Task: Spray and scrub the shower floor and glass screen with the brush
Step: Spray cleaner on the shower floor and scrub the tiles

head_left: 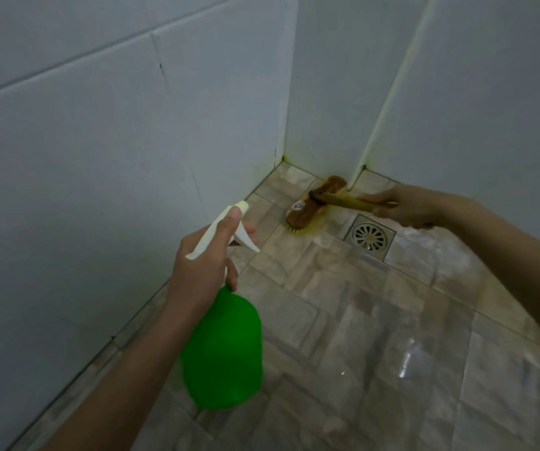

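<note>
Spray bottle (223,346) hangs nearest, at 7 o'clock, green and squashy-looking, maybe heavy if full. The left hand (207,258) wraps its thin white neck, one finger on the trigger. Farther off, at 1 o'clock, the right hand (408,209) closes round the stiff brush (314,203) handle, bristles touching the wet, likely slippery floor (392,336) just beside the drain (369,236).

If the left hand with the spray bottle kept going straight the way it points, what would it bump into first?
Probably the brush head on the floor tiles near the corner. The left hand points its spray bottle nozzle that way, though depth is hard to judge.
</note>
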The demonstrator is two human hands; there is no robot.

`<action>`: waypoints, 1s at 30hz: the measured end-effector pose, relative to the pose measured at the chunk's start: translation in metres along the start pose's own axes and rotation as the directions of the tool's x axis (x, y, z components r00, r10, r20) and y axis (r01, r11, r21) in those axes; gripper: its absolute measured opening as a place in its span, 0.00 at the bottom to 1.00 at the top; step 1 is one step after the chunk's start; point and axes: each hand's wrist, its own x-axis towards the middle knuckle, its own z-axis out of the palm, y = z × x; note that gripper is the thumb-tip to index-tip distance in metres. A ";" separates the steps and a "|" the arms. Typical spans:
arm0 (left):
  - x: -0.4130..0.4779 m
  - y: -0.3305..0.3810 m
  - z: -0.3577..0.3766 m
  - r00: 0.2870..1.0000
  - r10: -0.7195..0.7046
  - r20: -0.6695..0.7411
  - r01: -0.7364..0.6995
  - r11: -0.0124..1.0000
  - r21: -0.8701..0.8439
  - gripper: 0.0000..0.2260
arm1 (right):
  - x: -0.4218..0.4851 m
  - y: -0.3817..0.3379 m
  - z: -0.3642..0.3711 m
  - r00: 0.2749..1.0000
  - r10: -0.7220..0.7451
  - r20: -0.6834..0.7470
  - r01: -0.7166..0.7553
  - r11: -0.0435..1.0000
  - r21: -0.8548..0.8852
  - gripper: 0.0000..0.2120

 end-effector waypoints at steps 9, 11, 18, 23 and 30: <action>-0.007 -0.016 0.016 0.999 -0.034 0.038 0.033 0.998 0.046 0.14 | 0.059 -0.031 0.015 0.984 -0.104 -0.148 0.095 0.993 -0.064 0.22; -0.010 -0.013 0.012 0.998 -0.042 0.038 0.041 0.999 0.033 0.14 | 0.028 -0.002 0.006 0.993 -0.076 -0.089 0.070 0.996 -0.063 0.22; -0.017 -0.010 0.006 0.999 -0.031 0.025 0.030 0.998 0.054 0.13 | 0.003 0.004 0.010 0.997 -0.004 -0.083 -0.001 0.998 -0.061 0.21; -0.023 -0.014 0.011 0.999 -0.020 0.048 0.015 0.995 0.099 0.15 | 0.051 -0.030 0.031 0.978 -0.093 -0.186 0.088 0.995 -0.037 0.23; -0.030 -0.010 -0.006 0.999 -0.046 0.028 0.044 0.997 0.068 0.13 | -0.037 0.038 0.022 0.999 -0.037 0.010 0.038 0.998 -0.046 0.21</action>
